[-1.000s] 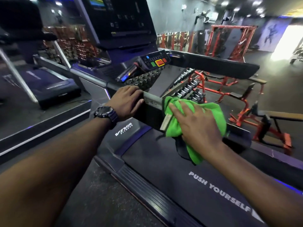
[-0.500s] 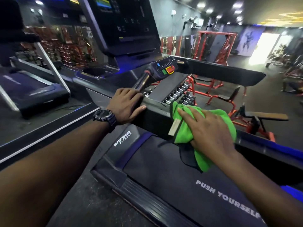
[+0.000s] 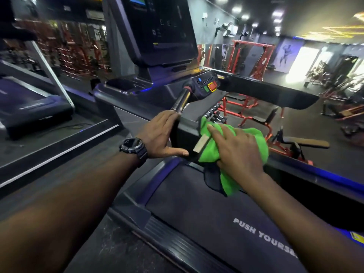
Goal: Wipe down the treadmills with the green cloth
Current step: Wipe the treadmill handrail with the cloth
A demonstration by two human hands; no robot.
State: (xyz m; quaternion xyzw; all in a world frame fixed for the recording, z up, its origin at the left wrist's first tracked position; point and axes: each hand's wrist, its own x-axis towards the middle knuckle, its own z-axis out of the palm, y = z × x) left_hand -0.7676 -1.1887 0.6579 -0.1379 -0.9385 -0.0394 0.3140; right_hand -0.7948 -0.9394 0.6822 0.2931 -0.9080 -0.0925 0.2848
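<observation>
A dark treadmill [image 3: 197,203] fills the middle, its belt printed "PUSH YOURSELF". My right hand [image 3: 238,148] presses the bunched green cloth [image 3: 208,148] flat against the treadmill's front motor cover, fingers spread over it; a tan label shows at the cloth's left edge. My left hand [image 3: 159,134], with a black watch at the wrist, grips the left handrail [image 3: 182,101] just below its chrome section, thumb stretched toward the cloth. The console screen [image 3: 161,30] and a button panel [image 3: 206,85] stand above both hands.
A second treadmill [image 3: 33,109] stands on a raised platform at the left. Red weight racks and benches [image 3: 244,107] sit beyond the treadmill on the right. A dumbbell rack [image 3: 215,117] shows behind the cloth. The right handrail [image 3: 275,93] runs across above my right hand.
The view has shifted closer and to the left. My left hand has slid slightly up the handrail and spread its thumb. My right hand stays pressed on the green cloth.
</observation>
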